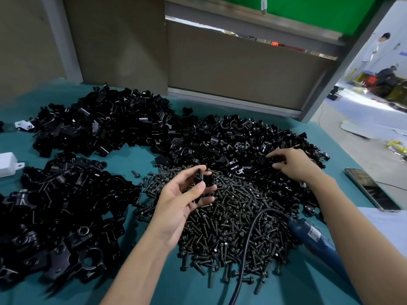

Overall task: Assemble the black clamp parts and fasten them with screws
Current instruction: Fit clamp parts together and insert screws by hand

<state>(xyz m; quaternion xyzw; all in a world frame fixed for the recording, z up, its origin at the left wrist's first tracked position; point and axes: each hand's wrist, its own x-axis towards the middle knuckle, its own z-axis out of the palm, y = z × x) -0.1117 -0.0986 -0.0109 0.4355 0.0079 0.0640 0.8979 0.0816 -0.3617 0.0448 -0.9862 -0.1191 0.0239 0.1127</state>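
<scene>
My left hand [182,201] is palm up over the near edge of the screw heap, thumb and curled fingers gripping a black clamp part [203,179] that stands up between them. My right hand [295,164] lies farther out, palm down on the pile of small clamp halves [231,137], with forefinger and thumb bent toward one of the pieces. I cannot tell whether they have actually pinched it.

The screws [231,227] lie in a broad dark mound between my forearms on the teal table mat [136,155]. A blue electric screwdriver [312,234] lies on the right side of that mound, partly under my right forearm, and its black cable [244,249] arches over the screws toward me.

Larger clamp bodies [61,212] are heaped to my left, and another black pile [99,122] sits beyond them. A white object [7,161] sits at the left edge, and a phone [370,188] lies to my right.
</scene>
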